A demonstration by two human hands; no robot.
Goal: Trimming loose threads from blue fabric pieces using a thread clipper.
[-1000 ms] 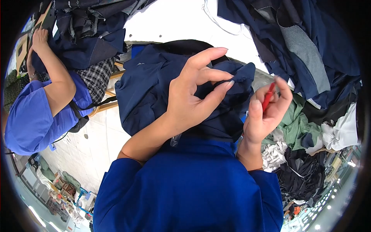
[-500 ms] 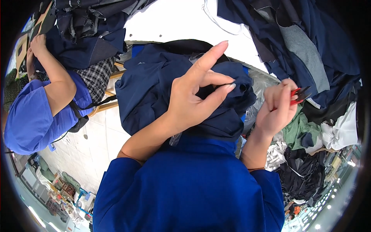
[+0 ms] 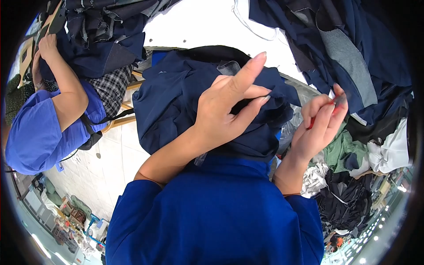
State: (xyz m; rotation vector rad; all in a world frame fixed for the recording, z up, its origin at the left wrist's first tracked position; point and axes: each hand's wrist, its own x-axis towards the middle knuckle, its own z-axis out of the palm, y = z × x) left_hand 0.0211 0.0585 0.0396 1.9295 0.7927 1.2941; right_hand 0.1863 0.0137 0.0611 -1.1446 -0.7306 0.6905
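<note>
A heap of dark navy cloth [image 3: 170, 99] lies over my lap, at the table's near edge. My left hand [image 3: 223, 108] is above it, thumb and a finger pinched on a fold of the cloth, the index finger pointing up and away. To the right, my right hand [image 3: 319, 126] is closed around small red thread snips [image 3: 338, 101], mostly hidden in the fingers and slightly blurred. A corner of the navy cloth stretches from the left fingertips toward the right fingers. Whether the right fingers touch that corner, I cannot tell.
The white table [image 3: 198, 26] carries dark cloth piles on both sides, including a grey-faced piece [image 3: 344, 57] at right. A co-worker in a blue-violet shirt [image 3: 35, 132] sits at left. Green cloth [image 3: 342, 150] and dark scraps [image 3: 344, 198] are heaped at lower right.
My right hand has turned, and the snips have shifted inward so less of them shows. A corner of navy cloth now reaches out toward it. The left hand has tilted slightly, still pinching.
</note>
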